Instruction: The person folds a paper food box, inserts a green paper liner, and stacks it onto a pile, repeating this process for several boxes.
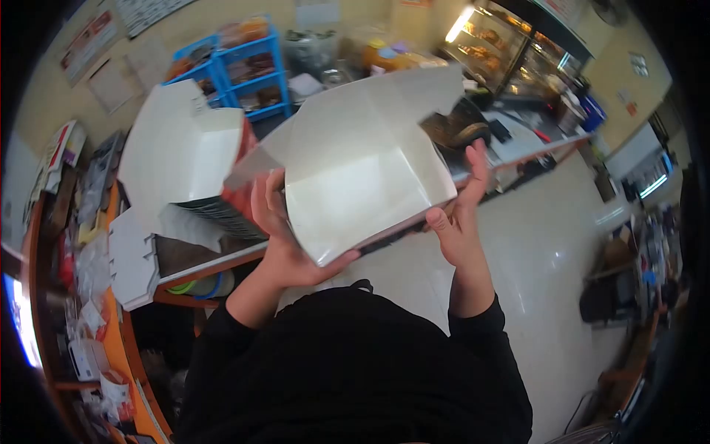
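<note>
I hold an open white paperboard box [362, 166] up in front of me, its inside facing me and its flaps spread. My left hand [285, 233] grips its lower left corner from underneath. My right hand [462, 207] presses flat against the box's right side, fingers extended upward. Just left of it stands a stack of nested boxes [185, 159] of the same kind, white inside with red printed outsides, resting on the counter [214, 259].
A flat unfolded box blank [133, 259] lies on the counter's left end. Blue shelving [248, 66] with goods stands behind. A lit glass display case [503, 44] is at the back right. Shiny tiled floor [562, 251] lies to the right.
</note>
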Motion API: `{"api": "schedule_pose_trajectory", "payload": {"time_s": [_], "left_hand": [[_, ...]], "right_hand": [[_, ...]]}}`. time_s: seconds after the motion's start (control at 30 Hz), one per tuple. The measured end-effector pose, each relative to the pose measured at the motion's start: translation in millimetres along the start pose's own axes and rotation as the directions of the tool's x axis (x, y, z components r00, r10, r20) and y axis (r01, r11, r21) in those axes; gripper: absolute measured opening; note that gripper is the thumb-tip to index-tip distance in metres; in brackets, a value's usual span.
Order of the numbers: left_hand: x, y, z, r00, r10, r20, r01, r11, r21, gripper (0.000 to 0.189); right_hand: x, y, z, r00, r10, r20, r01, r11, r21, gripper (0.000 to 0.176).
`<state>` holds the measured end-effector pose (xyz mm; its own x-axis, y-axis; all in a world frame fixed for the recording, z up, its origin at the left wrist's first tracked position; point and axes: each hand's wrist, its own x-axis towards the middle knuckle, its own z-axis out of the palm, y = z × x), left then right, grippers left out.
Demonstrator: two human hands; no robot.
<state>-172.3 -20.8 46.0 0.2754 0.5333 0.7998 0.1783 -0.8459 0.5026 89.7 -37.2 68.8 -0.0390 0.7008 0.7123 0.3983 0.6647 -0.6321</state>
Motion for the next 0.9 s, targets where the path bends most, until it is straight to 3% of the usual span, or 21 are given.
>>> {"api": "schedule_pose_trajectory", "payload": {"time_s": [0.03,0.07,0.1,0.13,0.17,0.23,0.27,0.33,0.37,0.43,0.47,0.57,0.6,0.7,0.73,0.77,0.83,0.9], "left_hand": [[5,-1,-9,0.997,0.02,-0.076,-0.007,0.986,0.165,0.139],[2,-13,-11,0.992,0.006,-0.128,0.024,0.973,0.23,0.126],[-2,-25,-14,0.984,-0.008,-0.18,0.061,0.955,0.291,0.115],[-5,-37,-17,0.973,-0.022,-0.231,0.103,0.933,0.346,0.106],[-2,-39,-27,0.967,0.075,-0.243,0.036,0.905,0.424,0.098],[4,-45,-46,0.928,0.268,-0.26,-0.07,0.809,0.584,0.082],[6,-52,-50,0.867,0.344,-0.36,-0.09,0.819,0.566,0.081],[-14,-73,-61,0.844,0.297,-0.447,0.006,0.827,0.562,0.08],[-24,-83,-67,0.829,0.272,-0.488,0.054,0.83,0.555,0.079],[-36,-72,-102,0.952,0.105,-0.287,0.132,0.705,0.697,0.081],[-32,-57,-111,0.977,-0.085,-0.197,0.211,0.532,0.82,0.062],[-46,-62,-119,0.984,-0.091,-0.155,0.179,0.587,0.79,0.045],[-41,-59,-119,0.97,-0.045,-0.241,0.217,0.615,0.758,0.04],[-49,-64,-121,0.959,-0.044,-0.279,0.239,0.654,0.718,0.033],[-49,-63,-122,0.962,-0.035,-0.271,0.23,0.637,0.736,0.032],[-48,-61,-123,0.965,-0.027,-0.262,0.222,0.621,0.752,0.03],[-49,-60,-122,0.97,-0.008,-0.244,0.198,0.613,0.765,0.027],[-53,-66,-120,0.975,0.024,-0.223,0.158,0.632,0.759,0.026]], "right_hand": [[23,-10,19,0.989,-0.138,-0.057,0.123,0.968,-0.219,0.095],[42,-23,38,0.951,-0.272,0.147,0.303,0.913,-0.273,0.084],[57,-56,58,0.865,-0.256,0.431,0.403,0.867,-0.294,0.074],[62,-68,88,0.82,-0.282,0.499,0.447,0.859,-0.25,0.068],[66,-75,110,0.769,-0.307,0.561,0.487,0.849,-0.204,0.062],[77,-73,135,0.75,-0.215,0.625,0.379,0.915,-0.139,0.05],[84,-71,148,0.73,-0.172,0.662,0.325,0.939,-0.113,0.044],[101,-61,165,0.756,-0.32,0.57,0.383,0.924,0.01,0.033],[114,-60,168,0.763,-0.308,0.567,0.318,0.944,0.085,0.028],[151,-61,173,0.756,-0.241,0.609,0.138,0.968,0.211,0.023],[175,-63,174,0.737,-0.184,0.65,0.02,0.968,0.251,0.021],[230,-84,192,0.628,-0.066,0.776,-0.166,0.962,0.217,0.026],[236,-91,204,0.624,-0.086,0.777,-0.135,0.967,0.215,0.026],[240,-91,245,0.518,-0.275,0.81,-0.16,0.899,0.407,0.032],[237,-95,255,0.474,-0.373,0.797,0.004,0.907,0.422,0.034],[239,-104,256,0.362,-0.362,0.859,0.146,0.932,0.331,0.033],[222,-94,280,0.37,-0.241,0.897,0.331,0.937,0.116,0.032],[210,-96,289,0.27,-0.061,0.961,0.362,0.931,-0.042,0.031]]}}
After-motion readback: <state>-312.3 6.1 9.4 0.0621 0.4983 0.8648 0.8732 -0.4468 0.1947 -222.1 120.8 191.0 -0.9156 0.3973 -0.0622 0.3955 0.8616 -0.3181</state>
